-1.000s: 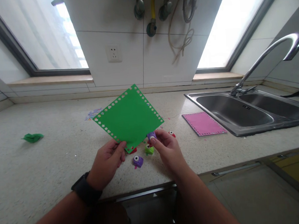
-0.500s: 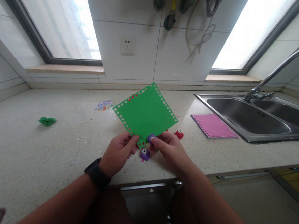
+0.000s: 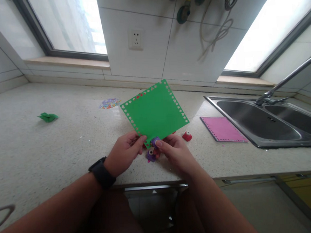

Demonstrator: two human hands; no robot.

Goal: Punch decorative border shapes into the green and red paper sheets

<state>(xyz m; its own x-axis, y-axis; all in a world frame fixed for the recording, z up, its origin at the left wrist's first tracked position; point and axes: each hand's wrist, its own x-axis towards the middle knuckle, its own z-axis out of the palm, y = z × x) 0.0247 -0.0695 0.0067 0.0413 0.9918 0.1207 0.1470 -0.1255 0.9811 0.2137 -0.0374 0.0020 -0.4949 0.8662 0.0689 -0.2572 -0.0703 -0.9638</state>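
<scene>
A green sheet of paper (image 3: 155,113), with small star and heart holes along its edges, is held tilted above the counter. My left hand (image 3: 127,148) pinches its near left edge between thumb and fingers. In my right hand (image 3: 174,148) is a purple craft punch (image 3: 155,141), gripped at the paper's near edge with the thumb on top. Just below it, a second purple punch (image 3: 150,154) with a star mark rests on the counter. A red punch (image 3: 187,136) lies right of my right hand.
A stack of pink punched paper (image 3: 223,129) lies beside the steel sink (image 3: 253,124) and its tap (image 3: 282,82). Colourful paper bits (image 3: 109,103) are heaped behind the green sheet. Crumpled green paper (image 3: 48,117) sits on the left of the counter (image 3: 68,150).
The camera view has shifted a little. The purple punch in my right hand has slid slightly left along the paper's near edge, closer to my left fingers.
</scene>
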